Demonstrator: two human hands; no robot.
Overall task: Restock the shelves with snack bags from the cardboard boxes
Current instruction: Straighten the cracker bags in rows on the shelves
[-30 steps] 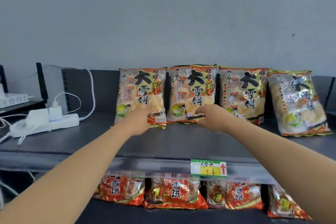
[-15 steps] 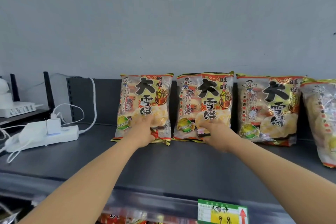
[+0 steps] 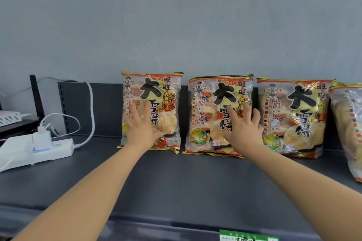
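**Two bags being pressed upright on the shelf**

The leftmost snack bag (image 3: 150,111) and second bag (image 3: 218,115) are standing against the shelf (image 3: 176,178) back panel. The left hand (image 3: 142,129) and right hand (image 3: 242,133) are pressing them, fingers spread wide. Letting go unevenly may be tipping them forward.

The left hand (image 3: 142,131) and right hand (image 3: 243,133) stop pinching; spread flat, they now press higher on the first snack bag (image 3: 170,123) and second snack bag (image 3: 201,111) from the power strip (image 3: 52,148).

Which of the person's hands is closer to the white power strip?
Left. The left hand presses the leftmost bag, right of the power strip; the right hand is farther right.
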